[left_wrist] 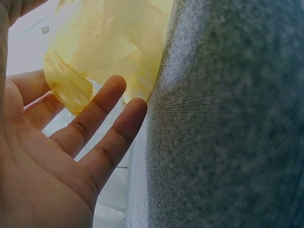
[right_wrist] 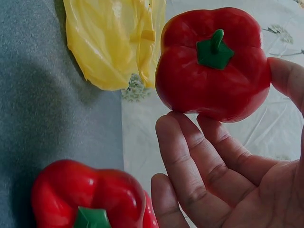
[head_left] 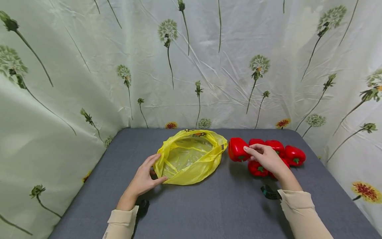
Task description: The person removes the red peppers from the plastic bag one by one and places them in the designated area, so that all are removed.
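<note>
A yellow plastic bag (head_left: 191, 174) stands on the grey table with its mouth spread wide; its inner walls show in the head view. My left hand (head_left: 144, 177) holds the bag's left rim, thumb at the near side and fingertips farther back. In the left wrist view, two fingers (left_wrist: 107, 137) extend outside the yellow plastic (left_wrist: 114, 42), while others pass partly behind it. Between thumb and fingertips, my right hand (head_left: 267, 161) grips a red bell pepper (head_left: 236, 149) just right of the bag, raised off the table. Its green stem (right_wrist: 215, 53) faces the right wrist camera.
Several more red bell peppers (head_left: 294, 155) lie grouped beneath and beyond my right hand. Black straps (head_left: 270, 192) hang at both wrists. A floral curtain (head_left: 209, 66) borders the back and sides of the grey table (head_left: 215, 212).
</note>
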The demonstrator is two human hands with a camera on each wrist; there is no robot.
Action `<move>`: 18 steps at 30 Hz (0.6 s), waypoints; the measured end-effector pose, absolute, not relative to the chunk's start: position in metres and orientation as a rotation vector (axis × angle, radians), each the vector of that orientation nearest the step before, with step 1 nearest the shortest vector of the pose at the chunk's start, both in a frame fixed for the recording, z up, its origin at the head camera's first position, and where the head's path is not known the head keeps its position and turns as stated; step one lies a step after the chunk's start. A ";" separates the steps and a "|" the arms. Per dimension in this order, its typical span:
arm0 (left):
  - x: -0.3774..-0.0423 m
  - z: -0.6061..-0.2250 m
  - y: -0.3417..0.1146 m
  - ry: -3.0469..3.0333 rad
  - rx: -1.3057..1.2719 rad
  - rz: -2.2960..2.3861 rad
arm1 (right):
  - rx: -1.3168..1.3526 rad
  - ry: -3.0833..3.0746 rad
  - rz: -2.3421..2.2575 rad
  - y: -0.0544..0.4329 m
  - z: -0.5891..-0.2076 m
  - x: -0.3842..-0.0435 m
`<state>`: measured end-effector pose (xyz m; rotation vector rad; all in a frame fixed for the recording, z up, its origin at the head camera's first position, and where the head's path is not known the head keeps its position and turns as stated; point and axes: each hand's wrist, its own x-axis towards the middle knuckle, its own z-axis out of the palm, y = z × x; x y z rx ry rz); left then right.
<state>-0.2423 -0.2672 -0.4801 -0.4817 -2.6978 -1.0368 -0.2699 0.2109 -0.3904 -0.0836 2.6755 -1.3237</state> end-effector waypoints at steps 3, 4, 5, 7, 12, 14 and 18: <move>-0.243 -0.480 -0.267 -2.698 -0.481 -1.029 | -0.074 2.685 -1.310 0.215 -0.390 -0.268; -0.243 -0.480 -0.267 -2.699 -0.479 -1.025 | -0.072 2.688 -1.303 0.217 -0.391 -0.268; -0.243 -0.480 -0.267 -2.700 -0.479 -1.024 | -0.069 2.692 -1.298 0.219 -0.391 -0.267; -0.242 -0.479 -0.266 -2.704 -0.476 -1.021 | -0.067 2.694 -1.296 0.223 -0.392 -0.266; -0.242 -0.479 -0.266 -2.707 -0.470 -1.014 | -0.081 2.700 -1.316 0.231 -0.395 -0.263; -0.242 -0.479 -0.266 -2.704 -0.473 -1.013 | -0.084 2.705 -1.317 0.234 -0.396 -0.262; -0.242 -0.480 -0.267 -2.701 -0.481 -1.017 | -0.075 2.704 -1.318 0.240 -0.397 -0.260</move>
